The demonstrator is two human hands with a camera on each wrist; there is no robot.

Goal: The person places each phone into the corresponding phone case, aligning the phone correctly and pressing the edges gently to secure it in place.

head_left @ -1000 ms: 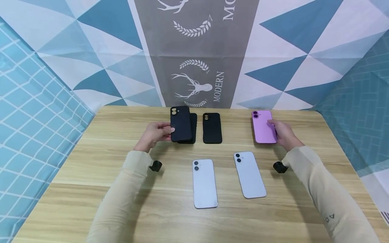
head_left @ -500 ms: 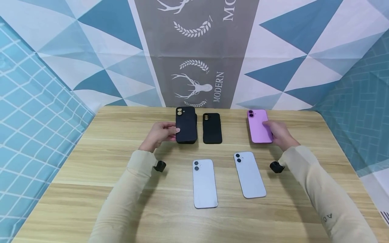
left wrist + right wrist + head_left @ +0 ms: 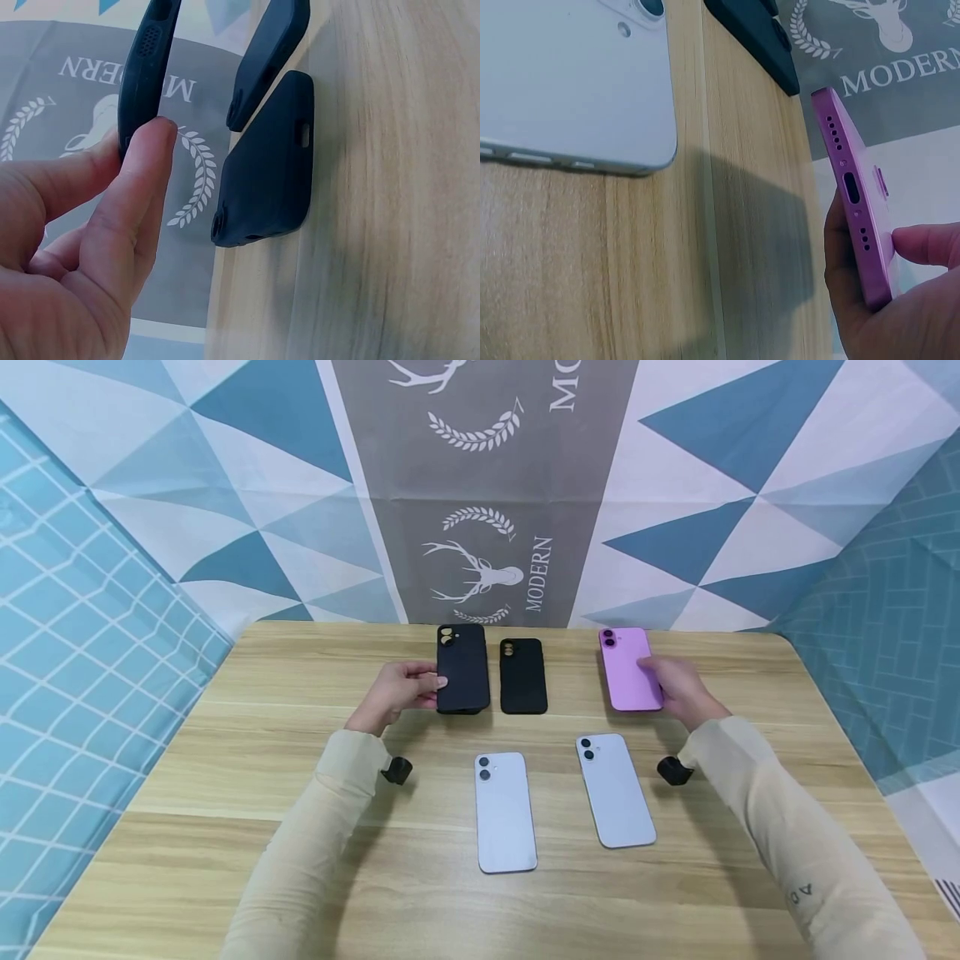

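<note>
My left hand (image 3: 397, 693) pinches a black phone case (image 3: 462, 670) by its left edge, thumb on the back. In the left wrist view this case is clear of the table, above a second black phone case (image 3: 266, 165), which the head view mostly hides. A third black phone case (image 3: 523, 677) lies just to the right. At the right, my right hand (image 3: 681, 690) grips a pink phone (image 3: 632, 670) by its right side, thumb on its back. The right wrist view shows the phone's port end (image 3: 851, 191), raised off the table.
Two white phones lie camera side up nearer the front: one left (image 3: 506, 814), one right (image 3: 617, 792). They rest on a wooden table (image 3: 225, 827). A patterned cloth (image 3: 480, 468) hangs behind its back edge. Small black wrist cameras hang below both sleeves.
Held in my left hand, the black case has moved right over the case beneath it, little in the last half second. My right hand has carried the pink phone leftward and slightly back.
</note>
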